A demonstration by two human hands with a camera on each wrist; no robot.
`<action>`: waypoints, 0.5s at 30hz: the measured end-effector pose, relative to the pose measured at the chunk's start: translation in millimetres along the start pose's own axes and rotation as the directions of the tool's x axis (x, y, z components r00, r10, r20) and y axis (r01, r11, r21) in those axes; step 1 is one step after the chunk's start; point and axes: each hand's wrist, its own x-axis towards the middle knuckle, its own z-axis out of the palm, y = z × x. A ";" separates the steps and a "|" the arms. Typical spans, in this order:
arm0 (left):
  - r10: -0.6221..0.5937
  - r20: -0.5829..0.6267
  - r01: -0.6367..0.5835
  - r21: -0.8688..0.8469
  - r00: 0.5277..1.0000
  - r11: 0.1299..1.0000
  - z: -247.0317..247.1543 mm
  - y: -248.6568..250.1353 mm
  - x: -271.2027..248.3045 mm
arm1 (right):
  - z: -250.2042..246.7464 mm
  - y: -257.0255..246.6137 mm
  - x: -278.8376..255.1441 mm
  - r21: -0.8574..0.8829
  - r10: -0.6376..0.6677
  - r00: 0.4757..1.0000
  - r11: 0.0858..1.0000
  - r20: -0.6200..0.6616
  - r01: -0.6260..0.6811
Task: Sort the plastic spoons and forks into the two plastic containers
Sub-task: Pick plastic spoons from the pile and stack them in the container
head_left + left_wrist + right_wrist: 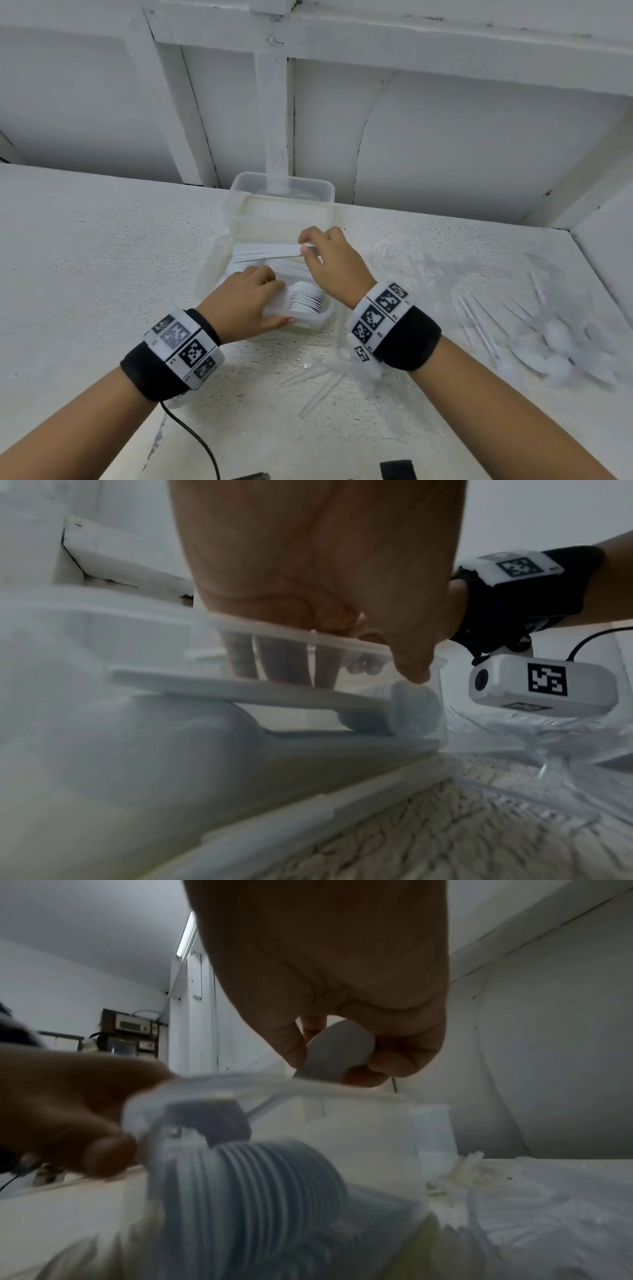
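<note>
White textured tabletop [102,257] extends to a white panelled wall [445,137] beyond both hands. Near container [327,317], clear plastic, sits between the wrists and holds a dense row of nested white spoons [306,299], bowls toward the person, handles running away from the hands. Far container [281,195], also clear, stands directly beyond the near one, touching or almost touching it.

Left hand [251,303]: fingers extended down into the near container, resting on the spoon handles; thumb [281,322] lies along the outside of the front rim. The left wrist view shows the fingers [284,661] straight behind the clear wall.

Right hand [330,260]: positioned over the far end of the near container, fingers curled, pinching the bowl of a single spoon [337,1049], with its handle pointing leftward across the stack.

Loose pile of white spoons [565,349] lies on the table to the right of the right wrist. Clear plastic forks [385,246] lie scattered just right of the right hand and beneath its wrist. Black cable [195,442] trails from the left wristband toward the person.
</note>
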 end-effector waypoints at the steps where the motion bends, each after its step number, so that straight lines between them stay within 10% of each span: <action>1: 0.000 0.012 0.001 -0.007 1.000 1.000 -0.3 0.4 0.2 | 4.9 -0.8 1.0 -0.031 0.000 1.000 1.000 0.015 0.000; 15: -0.074 -0.003 0.072 -0.136 0.997 0.988 -2.2 1.1 -7.8 | 26.5 -2.5 -2.2 -0.468 -0.003 0.988 0.880 0.157 0.077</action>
